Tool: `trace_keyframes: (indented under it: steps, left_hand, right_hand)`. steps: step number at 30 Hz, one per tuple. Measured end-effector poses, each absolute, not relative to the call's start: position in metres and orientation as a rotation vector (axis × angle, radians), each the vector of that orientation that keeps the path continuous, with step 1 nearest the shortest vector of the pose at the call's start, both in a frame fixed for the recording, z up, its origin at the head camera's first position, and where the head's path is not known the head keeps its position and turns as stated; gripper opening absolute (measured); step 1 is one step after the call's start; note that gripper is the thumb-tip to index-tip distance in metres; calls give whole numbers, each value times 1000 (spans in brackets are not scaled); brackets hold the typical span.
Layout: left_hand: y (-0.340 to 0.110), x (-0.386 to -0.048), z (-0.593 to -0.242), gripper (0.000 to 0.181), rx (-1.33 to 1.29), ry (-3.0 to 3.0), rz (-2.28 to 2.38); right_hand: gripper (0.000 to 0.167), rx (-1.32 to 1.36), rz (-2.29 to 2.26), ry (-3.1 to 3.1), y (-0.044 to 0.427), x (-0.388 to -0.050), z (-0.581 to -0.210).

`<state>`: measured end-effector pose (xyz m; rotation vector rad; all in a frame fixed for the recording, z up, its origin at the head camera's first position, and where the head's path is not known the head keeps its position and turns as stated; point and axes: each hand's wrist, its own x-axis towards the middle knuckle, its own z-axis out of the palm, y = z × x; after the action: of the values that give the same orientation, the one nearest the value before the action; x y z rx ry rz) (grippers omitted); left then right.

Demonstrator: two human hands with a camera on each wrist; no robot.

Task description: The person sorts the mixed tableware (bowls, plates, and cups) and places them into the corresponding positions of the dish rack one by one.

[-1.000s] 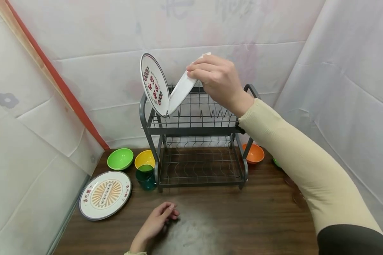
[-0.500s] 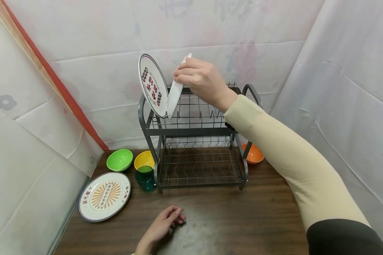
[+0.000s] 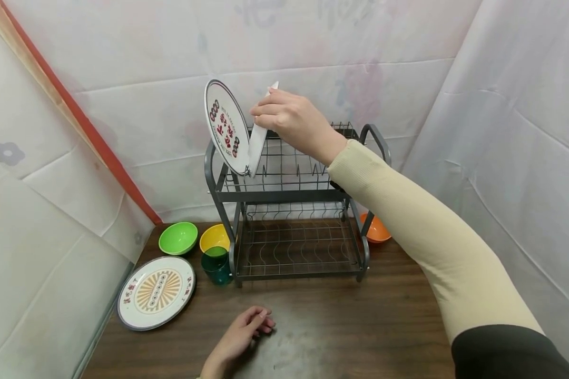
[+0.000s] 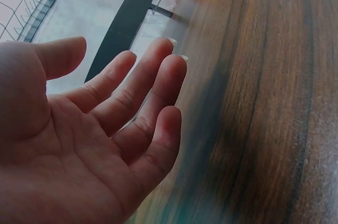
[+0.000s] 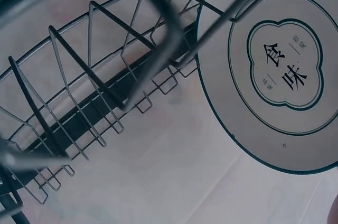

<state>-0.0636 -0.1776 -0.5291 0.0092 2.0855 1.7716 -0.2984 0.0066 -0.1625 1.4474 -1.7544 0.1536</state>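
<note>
My right hand (image 3: 289, 120) pinches the upper edge of a white plate (image 3: 260, 141), seen nearly edge-on in the head view. Its lower edge sits in the upper tier of a grey dish rack (image 3: 284, 196), at the left end. In the right wrist view this plate (image 5: 253, 129) shows a dark rim and black characters. Just left of it a plate with red characters (image 3: 226, 126) leans in the same tier. My left hand (image 3: 241, 334) is low over the wooden table, fingers loosely bent, holding nothing; its palm shows in the left wrist view.
Left of the rack stand a green bowl (image 3: 178, 238), a yellow bowl (image 3: 213, 237) and a teal cup (image 3: 216, 267). A plate with a sunburst pattern (image 3: 157, 292) lies on the table (image 3: 341, 326) at the left. An orange bowl (image 3: 377, 229) is behind the rack's right side.
My right hand has moved left, bringing the white plate from a slant to a steeper stand beside the other plate. The left hand has shifted slightly right and nearer.
</note>
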Motion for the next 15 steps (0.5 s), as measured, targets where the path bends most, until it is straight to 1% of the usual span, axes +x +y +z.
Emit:
trace_keyframes:
  steps: [11,15]
  left_hand:
    - [-179,-62,-530,44,30,2105,1783]
    - [-180,-62,-532,42,41,2099,1799]
  right_hand:
    - [39,1350,202,-1996,3,-301,-157]
    - [35,1353,201,-2023,0,-299,-153]
